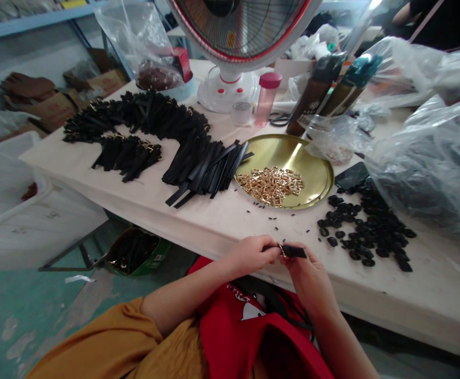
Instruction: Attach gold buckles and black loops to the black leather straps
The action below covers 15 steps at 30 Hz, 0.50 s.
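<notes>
My left hand (257,253) and my right hand (306,276) meet at the table's front edge, both closed on one black strap (295,251). A small gold buckle (281,249) sits on the strap between my fingers. Just beyond my hands, a round gold tray (316,184) holds a heap of gold buckles (273,185). Loose black straps (208,166) lie in a pile left of the tray, one end over its rim. Farther left are bunches of black straps with gold buckles (129,158). Small black rounded pieces (372,226) are heaped on the right.
A fan (230,89) stands at the back, beside a pink bottle (265,100), scissors (280,120) and two spray cans (314,95). Clear plastic bags (435,158) crowd the right. A green-sided container (146,255) sits under the table, and a white bin (12,179) stands left.
</notes>
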### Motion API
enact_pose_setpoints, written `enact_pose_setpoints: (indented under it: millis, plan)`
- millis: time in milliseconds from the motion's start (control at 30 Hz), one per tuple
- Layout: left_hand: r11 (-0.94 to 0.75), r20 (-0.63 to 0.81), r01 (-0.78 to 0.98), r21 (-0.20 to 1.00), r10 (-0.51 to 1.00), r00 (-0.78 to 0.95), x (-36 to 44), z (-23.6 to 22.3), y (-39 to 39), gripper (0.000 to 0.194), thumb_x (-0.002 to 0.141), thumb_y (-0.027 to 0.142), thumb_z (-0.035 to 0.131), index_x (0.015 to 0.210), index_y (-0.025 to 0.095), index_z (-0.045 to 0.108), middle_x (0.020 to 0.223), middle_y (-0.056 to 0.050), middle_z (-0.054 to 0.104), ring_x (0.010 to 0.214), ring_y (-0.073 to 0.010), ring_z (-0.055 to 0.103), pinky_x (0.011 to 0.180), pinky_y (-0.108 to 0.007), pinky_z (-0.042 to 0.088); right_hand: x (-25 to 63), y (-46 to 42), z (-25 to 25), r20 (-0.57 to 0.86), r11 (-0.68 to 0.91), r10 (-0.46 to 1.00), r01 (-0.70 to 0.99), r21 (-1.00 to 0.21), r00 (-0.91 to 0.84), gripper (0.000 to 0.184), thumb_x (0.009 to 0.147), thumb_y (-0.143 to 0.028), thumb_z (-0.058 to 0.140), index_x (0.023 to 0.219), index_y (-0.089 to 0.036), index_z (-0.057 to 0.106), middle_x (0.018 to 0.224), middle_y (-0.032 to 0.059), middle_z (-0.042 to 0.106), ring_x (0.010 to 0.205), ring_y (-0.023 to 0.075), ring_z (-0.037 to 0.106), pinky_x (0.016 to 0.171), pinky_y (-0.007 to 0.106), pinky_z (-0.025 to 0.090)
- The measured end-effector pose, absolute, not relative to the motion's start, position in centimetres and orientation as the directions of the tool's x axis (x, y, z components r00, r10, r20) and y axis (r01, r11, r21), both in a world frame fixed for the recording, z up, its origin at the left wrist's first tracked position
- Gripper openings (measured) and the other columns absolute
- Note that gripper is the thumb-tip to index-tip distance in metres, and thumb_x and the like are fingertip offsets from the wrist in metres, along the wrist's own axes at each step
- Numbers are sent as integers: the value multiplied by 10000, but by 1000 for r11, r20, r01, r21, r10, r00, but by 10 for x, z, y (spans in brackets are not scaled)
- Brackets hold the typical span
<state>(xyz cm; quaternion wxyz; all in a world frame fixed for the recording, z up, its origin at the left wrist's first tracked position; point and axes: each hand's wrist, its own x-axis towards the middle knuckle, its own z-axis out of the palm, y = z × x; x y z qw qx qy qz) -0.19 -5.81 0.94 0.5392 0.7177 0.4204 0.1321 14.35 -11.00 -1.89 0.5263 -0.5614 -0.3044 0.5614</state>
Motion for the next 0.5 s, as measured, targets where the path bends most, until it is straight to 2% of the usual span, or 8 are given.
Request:
enact_pose_setpoints:
  millis: [33, 133, 200, 300, 400, 500]
  plan:
    - [-99, -237, 467, 878, 759, 606, -2, 11, -59, 223, 814, 306, 393, 795, 164, 565, 735, 13, 598, 650, -98, 512, 576, -189, 368, 144, -111, -18, -331, -284, 931, -260, -923, 157, 219, 733, -445, 596, 827, -248, 619, 722, -18, 574, 639, 123, 514, 625, 260, 441]
    - [-135, -203, 530, 837, 823, 530, -4, 14, -64, 239, 802, 373, 443, 871, 170, 546, 791, -1, 609, 699, -120, 527, 587, -202, 372, 144, -113, -15, -417, -393, 909, -349, -851, -7, 257, 706, -419, 636, 873, -224, 625, 669, -22, 543, 580, 107, 473, 560, 235, 425]
    - [-149, -195, 568, 809, 844, 499, -7, 15, -67, 279, 794, 421, 456, 894, 173, 536, 790, -5, 609, 693, -129, 531, 578, -210, 370, 143, -114, -12, -459, -467, 880, -391, -793, -121, 247, 691, -420, 647, 807, -202, 630, 635, -19, 521, 549, 104, 445, 517, 227, 412]
    - [-178, -189, 565, 806, 826, 530, -9, 14, -70, 253, 796, 403, 460, 885, 179, 538, 799, -4, 615, 700, -130, 537, 585, -210, 374, 143, -116, -10, -487, -532, 845, -437, -725, -220, 217, 666, -401, 673, 726, -199, 624, 617, -20, 510, 530, 99, 429, 494, 220, 406]
    - [-184, -201, 551, 814, 800, 565, -11, 12, -70, 227, 792, 373, 475, 891, 183, 549, 831, -6, 627, 736, -134, 551, 620, -210, 392, 143, -116, -13, -487, -523, 850, -438, -731, -202, 206, 633, -382, 702, 708, -213, 613, 643, -22, 538, 564, 107, 463, 530, 226, 421]
    - [-200, -224, 591, 781, 795, 564, -13, 10, -70, 217, 782, 353, 490, 896, 184, 564, 836, -17, 636, 751, -152, 563, 652, -228, 404, 144, -114, -19, -445, -433, 893, -412, -802, -73, 216, 660, -409, 673, 724, -215, 605, 722, -6, 578, 649, 129, 508, 599, 250, 438]
